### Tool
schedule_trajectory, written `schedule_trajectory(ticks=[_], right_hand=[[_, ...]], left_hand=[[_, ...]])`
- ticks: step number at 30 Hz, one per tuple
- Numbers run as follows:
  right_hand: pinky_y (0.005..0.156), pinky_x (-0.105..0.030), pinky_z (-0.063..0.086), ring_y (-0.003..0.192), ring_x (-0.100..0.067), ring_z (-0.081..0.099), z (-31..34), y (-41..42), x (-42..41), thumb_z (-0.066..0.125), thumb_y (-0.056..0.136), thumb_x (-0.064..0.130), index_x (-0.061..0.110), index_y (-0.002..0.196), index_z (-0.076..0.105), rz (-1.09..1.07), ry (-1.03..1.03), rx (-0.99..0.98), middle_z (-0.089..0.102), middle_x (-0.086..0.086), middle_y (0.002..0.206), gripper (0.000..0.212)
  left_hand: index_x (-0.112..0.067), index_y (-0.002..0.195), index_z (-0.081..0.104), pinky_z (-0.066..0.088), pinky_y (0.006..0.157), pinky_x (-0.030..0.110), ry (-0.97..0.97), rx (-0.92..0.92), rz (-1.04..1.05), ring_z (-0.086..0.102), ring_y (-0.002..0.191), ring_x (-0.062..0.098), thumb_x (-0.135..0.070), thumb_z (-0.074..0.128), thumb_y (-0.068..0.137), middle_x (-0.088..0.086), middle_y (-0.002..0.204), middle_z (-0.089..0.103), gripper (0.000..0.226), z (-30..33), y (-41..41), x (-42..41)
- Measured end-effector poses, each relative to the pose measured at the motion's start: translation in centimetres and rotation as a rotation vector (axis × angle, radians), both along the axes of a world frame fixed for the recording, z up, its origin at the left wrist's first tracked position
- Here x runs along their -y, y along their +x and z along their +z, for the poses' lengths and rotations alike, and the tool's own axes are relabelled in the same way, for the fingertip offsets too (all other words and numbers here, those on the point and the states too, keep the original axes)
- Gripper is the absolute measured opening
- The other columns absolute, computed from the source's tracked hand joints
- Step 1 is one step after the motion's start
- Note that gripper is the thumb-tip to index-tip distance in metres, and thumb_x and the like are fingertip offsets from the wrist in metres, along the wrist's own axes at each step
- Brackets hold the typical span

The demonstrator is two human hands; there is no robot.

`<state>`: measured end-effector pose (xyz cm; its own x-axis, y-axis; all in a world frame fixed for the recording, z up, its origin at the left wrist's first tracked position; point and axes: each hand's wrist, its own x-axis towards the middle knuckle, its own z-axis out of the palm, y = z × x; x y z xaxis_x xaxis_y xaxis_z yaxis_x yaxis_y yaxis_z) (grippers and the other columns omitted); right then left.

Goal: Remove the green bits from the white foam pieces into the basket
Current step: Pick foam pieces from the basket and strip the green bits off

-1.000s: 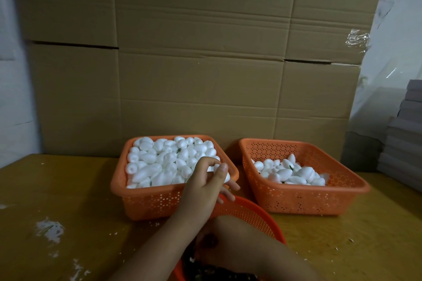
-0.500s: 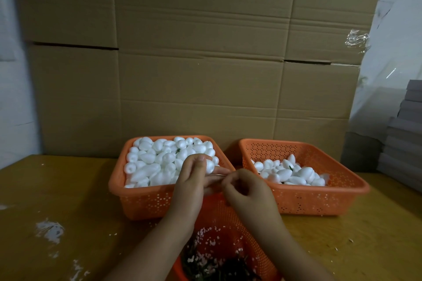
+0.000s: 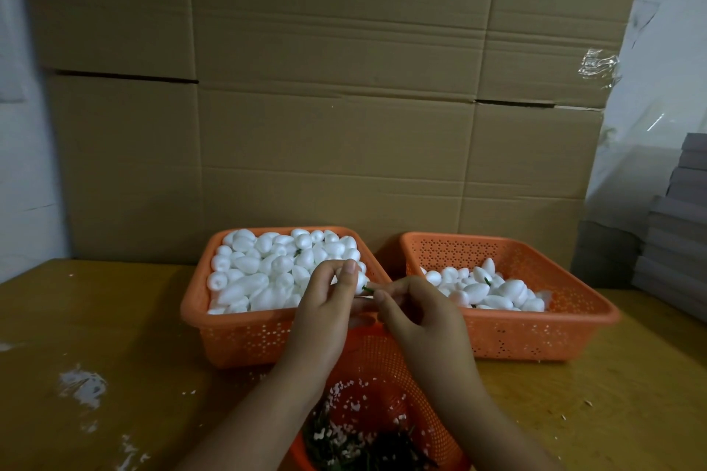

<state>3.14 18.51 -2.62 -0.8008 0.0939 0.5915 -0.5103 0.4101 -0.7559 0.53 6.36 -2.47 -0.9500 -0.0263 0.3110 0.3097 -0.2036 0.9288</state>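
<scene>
My left hand [image 3: 325, 312] holds a white foam piece [image 3: 360, 281] between curled fingers and thumb, above the near round orange basket [image 3: 382, 363]. A short green bit [image 3: 368, 289] sticks out of the piece, and my right hand [image 3: 419, 312] pinches that bit at its tip. Dark green bits [image 3: 367, 447] and white crumbs lie in the round basket below. Behind my left hand, the left square orange basket [image 3: 245, 336] is heaped with white foam pieces [image 3: 264, 271]. Fewer foam pieces [image 3: 493, 291] lie in the right square basket [image 3: 535, 333].
The baskets stand on a yellow-brown table [image 3: 114, 336] with white crumbs scattered on its left part. A wall of cardboard boxes [image 3: 325, 126] rises just behind the baskets. Grey stacked sheets [image 3: 677, 241] sit at the far right.
My right hand has come up out of the round basket to meet my left hand. It now pinches the green bit on the foam piece.
</scene>
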Motion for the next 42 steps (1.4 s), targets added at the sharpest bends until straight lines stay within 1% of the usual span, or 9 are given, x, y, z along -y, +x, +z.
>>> schedule_trajectory(ticks=[7, 10, 16, 24, 28, 31, 35, 39, 42], right_hand=[[0.065, -0.011, 0.048, 0.076, 0.001, 0.066, -0.08, 0.02, -0.13, 0.065, 0.092, 0.020, 0.026, 0.080, 0.068, 0.012, -0.009, 0.022, 0.071, 0.018, 0.079, 0.014], [0.062, -0.010, 0.045, 0.072, 0.001, 0.065, -0.12, -0.01, -0.24, 0.065, 0.092, 0.018, 0.024, 0.079, 0.067, -0.002, 0.006, 0.016, 0.070, 0.018, 0.076, 0.014], [0.061, -0.009, 0.044, 0.071, 0.001, 0.064, -0.20, -0.01, -0.26, 0.067, 0.090, 0.018, 0.025, 0.078, 0.067, -0.028, 0.006, -0.005, 0.069, 0.018, 0.074, 0.014], [0.064, -0.013, 0.046, 0.074, -0.004, 0.064, -0.19, -0.32, -0.21, 0.066, 0.090, 0.013, 0.026, 0.082, 0.068, 0.014, -0.056, 0.042, 0.068, 0.011, 0.076, 0.014], [0.060, -0.013, 0.044, 0.065, -0.002, 0.060, 0.02, -0.56, -0.40, 0.061, 0.094, 0.017, 0.021, 0.081, 0.069, 0.016, -0.129, 0.059, 0.068, 0.007, 0.071, 0.016], [0.058, -0.017, 0.044, 0.061, -0.004, 0.058, 0.08, -0.53, -0.59, 0.056, 0.097, 0.021, 0.017, 0.079, 0.069, 0.031, -0.144, 0.088, 0.066, 0.003, 0.066, 0.022], [0.055, -0.016, 0.042, 0.058, -0.004, 0.055, 0.20, -0.34, -0.57, 0.050, 0.100, 0.021, 0.012, 0.075, 0.067, 0.054, -0.151, 0.094, 0.063, -0.001, 0.064, 0.031], [0.053, -0.019, 0.041, 0.055, -0.009, 0.051, 0.23, -0.32, -0.46, 0.047, 0.101, 0.022, 0.000, 0.074, 0.060, 0.080, -0.168, 0.098, 0.059, -0.017, 0.065, 0.037], [0.054, -0.021, 0.042, 0.056, -0.010, 0.051, 0.18, -0.38, -0.38, 0.049, 0.100, 0.023, 0.002, 0.072, 0.059, 0.088, -0.188, 0.105, 0.057, -0.014, 0.062, 0.036]], left_hand=[[-0.021, 0.099, 0.060, 0.056, 0.062, 0.020, -0.071, -0.029, -0.044, 0.074, 0.080, 0.011, -0.045, 0.053, 0.090, -0.007, 0.082, 0.076, 0.026, -0.55, -0.19, -0.03], [-0.022, 0.098, 0.061, 0.059, 0.076, 0.032, -0.145, -0.057, -0.023, 0.073, 0.085, 0.010, -0.056, 0.054, 0.078, -0.008, 0.086, 0.075, 0.041, -0.75, -0.30, -0.02], [-0.034, 0.091, 0.065, 0.057, 0.088, 0.046, -0.158, -0.068, -0.010, 0.071, 0.093, 0.012, -0.062, 0.054, 0.075, -0.009, 0.090, 0.074, 0.034, -0.83, -0.45, -0.22], [-0.026, 0.098, 0.066, 0.060, 0.077, 0.035, -0.108, -0.057, -0.021, 0.073, 0.089, 0.013, -0.052, 0.054, 0.082, -0.006, 0.089, 0.075, 0.033, -0.53, -0.42, -0.31], [-0.021, 0.103, 0.063, 0.058, 0.065, 0.028, -0.045, -0.033, -0.079, 0.074, 0.085, 0.018, -0.045, 0.053, 0.086, 0.000, 0.090, 0.075, 0.030, -0.12, 0.02, -0.35], [-0.022, 0.112, 0.061, 0.056, 0.065, 0.026, -0.052, -0.042, -0.108, 0.074, 0.087, 0.016, -0.034, 0.056, 0.092, -0.002, 0.095, 0.076, 0.024, 0.03, 0.23, -0.18], [-0.026, 0.108, 0.063, 0.055, 0.067, 0.023, -0.070, -0.088, -0.120, 0.072, 0.080, 0.012, -0.021, 0.059, 0.095, -0.003, 0.090, 0.075, 0.015, -0.02, 0.34, -0.12], [-0.028, 0.097, 0.070, 0.056, 0.070, 0.025, -0.106, -0.117, -0.095, 0.071, 0.079, 0.012, -0.018, 0.059, 0.095, -0.004, 0.085, 0.074, 0.015, -0.10, 0.23, 0.01], [-0.024, 0.087, 0.071, 0.056, 0.068, 0.025, -0.106, -0.132, -0.074, 0.071, 0.079, 0.013, -0.016, 0.060, 0.094, -0.002, 0.083, 0.073, 0.016, -0.18, 0.19, -0.02]])
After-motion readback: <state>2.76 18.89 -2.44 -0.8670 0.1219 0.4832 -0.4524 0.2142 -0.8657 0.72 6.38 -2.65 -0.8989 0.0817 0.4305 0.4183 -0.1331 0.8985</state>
